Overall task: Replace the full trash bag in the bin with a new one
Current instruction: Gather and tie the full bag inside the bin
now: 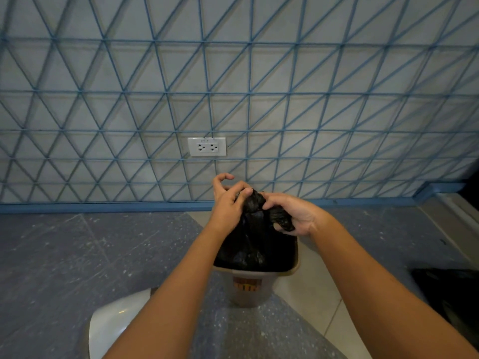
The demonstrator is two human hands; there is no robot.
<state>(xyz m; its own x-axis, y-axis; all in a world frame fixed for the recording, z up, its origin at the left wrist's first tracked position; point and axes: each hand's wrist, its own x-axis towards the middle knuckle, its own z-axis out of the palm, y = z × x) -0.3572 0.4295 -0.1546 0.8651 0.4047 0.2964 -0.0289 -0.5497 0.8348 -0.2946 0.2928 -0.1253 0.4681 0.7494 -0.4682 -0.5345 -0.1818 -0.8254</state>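
A small grey bin (255, 288) stands on the floor in front of me, close to the wall. A full black trash bag (255, 242) sits in it, its top gathered into a twisted bunch above the rim. My left hand (229, 200) pinches the bunched top from the left, with its outer fingers spread free. My right hand (291, 215) grips a twisted end of the bag from the right.
A wall with a blue triangle pattern and a white double socket (206, 146) rises just behind the bin. A white curved object (116, 322) lies on the floor at lower left. Something dark (451, 291) lies at the right edge.
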